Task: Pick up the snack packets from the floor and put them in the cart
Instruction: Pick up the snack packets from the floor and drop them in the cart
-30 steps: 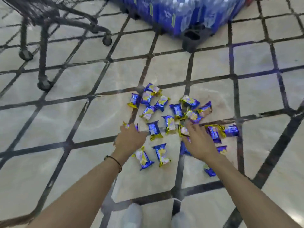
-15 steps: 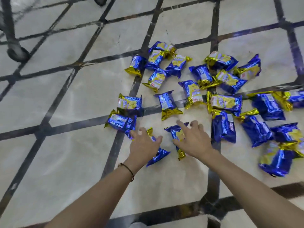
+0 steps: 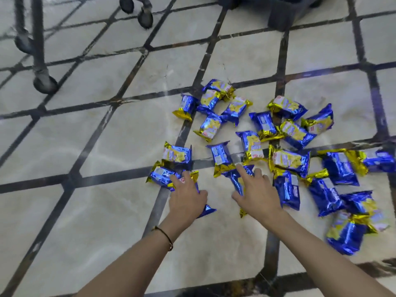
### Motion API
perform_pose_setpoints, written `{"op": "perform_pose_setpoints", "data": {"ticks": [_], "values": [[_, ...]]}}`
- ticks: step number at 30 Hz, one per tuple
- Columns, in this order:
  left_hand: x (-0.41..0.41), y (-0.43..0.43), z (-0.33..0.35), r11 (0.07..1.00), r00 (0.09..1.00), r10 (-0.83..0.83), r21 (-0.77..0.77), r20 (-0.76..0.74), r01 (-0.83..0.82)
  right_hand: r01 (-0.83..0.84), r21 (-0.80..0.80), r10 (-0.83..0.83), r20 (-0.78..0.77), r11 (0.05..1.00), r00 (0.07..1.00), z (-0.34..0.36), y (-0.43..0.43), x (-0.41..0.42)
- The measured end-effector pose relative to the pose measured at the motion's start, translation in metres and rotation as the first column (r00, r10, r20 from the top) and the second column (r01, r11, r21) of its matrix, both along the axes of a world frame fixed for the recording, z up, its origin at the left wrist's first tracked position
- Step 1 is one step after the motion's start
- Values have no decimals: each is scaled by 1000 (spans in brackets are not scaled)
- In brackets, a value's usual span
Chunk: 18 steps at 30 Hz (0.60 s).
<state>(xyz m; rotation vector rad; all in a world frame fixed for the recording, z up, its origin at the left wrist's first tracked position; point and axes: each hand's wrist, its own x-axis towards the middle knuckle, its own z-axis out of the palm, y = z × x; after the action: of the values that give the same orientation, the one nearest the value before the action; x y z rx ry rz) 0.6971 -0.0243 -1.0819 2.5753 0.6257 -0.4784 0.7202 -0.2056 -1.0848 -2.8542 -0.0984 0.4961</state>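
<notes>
Pale marble floor [image 3: 85,211], crossed by dark inlaid strips into big diamond tiles, fills the view, and blue-and-gold snack packets [image 3: 289,159] lie scattered over it ahead of both hands and off to the right of the right hand.

Left hand [image 3: 187,199] lies palm down on a packet under the left hand [image 3: 206,210], whose blue end sticks out from beneath the palm on the thumb side. Its fingers are spread and curled lightly over the foil, with the fingertips touching the gold crimp of another packet just ahead (whether the hand has actually closed a grip cannot be told). A thin dark wrist cord [image 3: 167,239] circles that wrist.

Right hand [image 3: 256,195] rests palm down on a packet under the right hand [image 3: 235,179], fingers splayed and the index finger stretched forward along the wrapper; a gold corner shows below the heel of the palm. This hand is open, pressing rather than gripping.

Far ahead and to the left of the left hand stand the dark legs and wheels of the cart [image 3: 44,81], well apart from the pile. Beyond the right hand, at the top edge, sits a dark pallet base [image 3: 282,13].
</notes>
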Motion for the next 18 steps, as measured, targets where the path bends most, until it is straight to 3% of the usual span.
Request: {"op": "perform_pose_setpoints", "data": {"ticks": [5, 18], "values": [[34, 25, 167, 1000, 995, -8, 21, 97, 6, -65, -22, 66, 68, 998, 996, 164, 8, 42], [74, 114, 720, 986, 947, 137, 51, 290, -158, -285, 70, 251, 303, 956, 919, 726, 113, 132]]}}
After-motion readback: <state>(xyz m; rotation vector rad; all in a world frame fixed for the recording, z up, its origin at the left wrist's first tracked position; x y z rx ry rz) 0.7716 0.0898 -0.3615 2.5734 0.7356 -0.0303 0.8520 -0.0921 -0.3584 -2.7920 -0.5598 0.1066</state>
